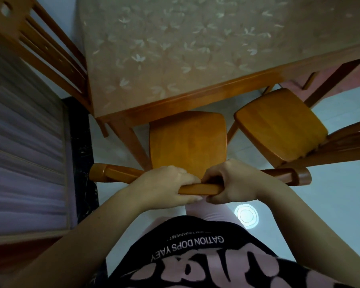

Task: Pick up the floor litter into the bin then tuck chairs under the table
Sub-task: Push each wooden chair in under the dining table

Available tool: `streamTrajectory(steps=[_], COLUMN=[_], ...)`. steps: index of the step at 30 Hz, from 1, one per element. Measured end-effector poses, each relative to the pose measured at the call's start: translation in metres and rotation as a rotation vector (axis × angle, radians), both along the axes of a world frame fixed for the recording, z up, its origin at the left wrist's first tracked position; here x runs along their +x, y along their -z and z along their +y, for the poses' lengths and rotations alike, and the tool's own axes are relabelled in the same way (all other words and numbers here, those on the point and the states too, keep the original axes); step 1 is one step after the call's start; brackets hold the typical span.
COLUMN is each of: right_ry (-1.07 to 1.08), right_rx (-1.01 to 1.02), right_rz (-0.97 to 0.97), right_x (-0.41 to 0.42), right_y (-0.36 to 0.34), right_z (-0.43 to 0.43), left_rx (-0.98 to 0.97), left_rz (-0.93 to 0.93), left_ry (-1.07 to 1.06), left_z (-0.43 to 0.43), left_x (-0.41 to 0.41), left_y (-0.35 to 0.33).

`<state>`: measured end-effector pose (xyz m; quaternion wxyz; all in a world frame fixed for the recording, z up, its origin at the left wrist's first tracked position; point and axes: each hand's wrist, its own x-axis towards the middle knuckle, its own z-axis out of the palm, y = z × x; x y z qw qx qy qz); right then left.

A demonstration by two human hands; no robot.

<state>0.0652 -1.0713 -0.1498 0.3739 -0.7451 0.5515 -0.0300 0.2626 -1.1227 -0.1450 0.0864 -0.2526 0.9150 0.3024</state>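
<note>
A wooden chair [187,140] stands right below me, its seat front tucked a little under the edge of the wooden table [175,96], which has a flowered cover. My left hand [166,183] and my right hand [231,181] both grip the top rail of this chair's back, side by side. A second wooden chair [279,123] stands to the right, angled, its seat mostly out from under the table. A third chair [42,42] stands at the table's left side. No litter or bin is in view.
A cabinet or sofa edge with pale striped covering [25,142] fills the left side, next to a dark floor strip [79,142]. Pale glossy floor tiles [330,204] lie to the right, with a round light reflection [246,215].
</note>
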Motion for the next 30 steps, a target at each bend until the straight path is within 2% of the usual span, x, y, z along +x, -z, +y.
streamTrajectory(steps=[6,12,25,30], right_ry=[0.041,0.065,0.09,0.062], right_rx=[0.032,0.055,0.052,0.071], right_rz=[-0.029,-0.012,0.064,0.074], right_x=[-0.001,-0.009,-0.053,-0.068], right_y=[-0.001,-0.003,-0.023,-0.028], right_z=[-0.007,-0.024,-0.104,-0.14], left_rx=[0.123,0.233,0.024,0.027], left_rz=[0.108,0.075,0.079,0.104], left_ry=[-0.103,-0.215,-0.244,-0.295], left_z=[-0.007,-0.021,-0.085,-0.113], left_x=[-0.002,-0.012,-0.063,-0.077], left_y=[-0.002,0.0,-0.024,-0.028])
